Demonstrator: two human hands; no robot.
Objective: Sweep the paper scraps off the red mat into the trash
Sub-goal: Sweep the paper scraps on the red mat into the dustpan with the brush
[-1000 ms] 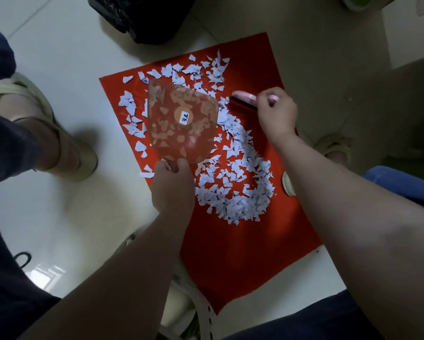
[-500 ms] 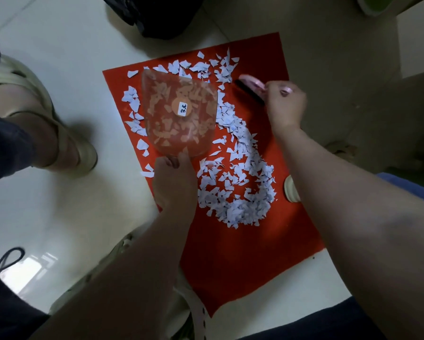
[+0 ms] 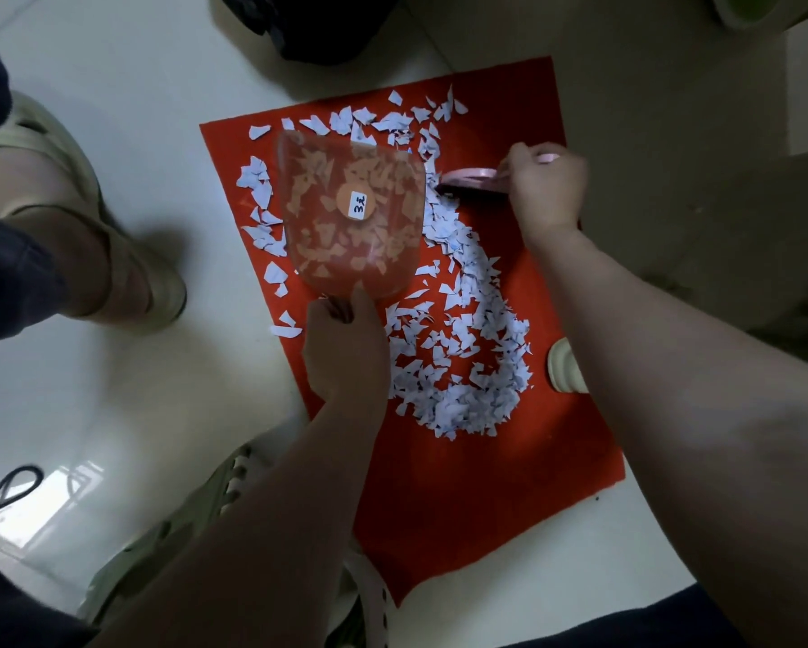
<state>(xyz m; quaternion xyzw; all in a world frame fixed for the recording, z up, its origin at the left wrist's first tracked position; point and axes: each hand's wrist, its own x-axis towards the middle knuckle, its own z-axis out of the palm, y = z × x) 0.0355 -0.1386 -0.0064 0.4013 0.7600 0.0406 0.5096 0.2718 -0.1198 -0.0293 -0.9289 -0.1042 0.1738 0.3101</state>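
While the left forearm reaches in from the lower edge of the view, the left hand [image 3: 346, 348] curls its fingers round the short handle of a translucent dustpan [image 3: 353, 217], thumb lying up against the pan's near end. The pan spreads away from the hand over the left part of the red mat [image 3: 462, 498], and a round sticker [image 3: 355, 203] sits on it. Pale scraps show through the plastic; whether they lie in the pan or under it, I cannot tell.

The right arm comes in from the lower right, wrist bent, and the right hand [image 3: 546, 189] grips a pink brush [image 3: 469, 177] in a closed fist. The brush head points left, just beside the pan's right edge.

The paper scraps [image 3: 462, 367] lie on the mat in a curved band from its far edge down to a thick heap near the middle, with more along the left edge. A black trash bag [image 3: 317, 25] stands on the floor beyond the mat's far edge. A sandalled foot [image 3: 88, 236] rests on the floor to the left.
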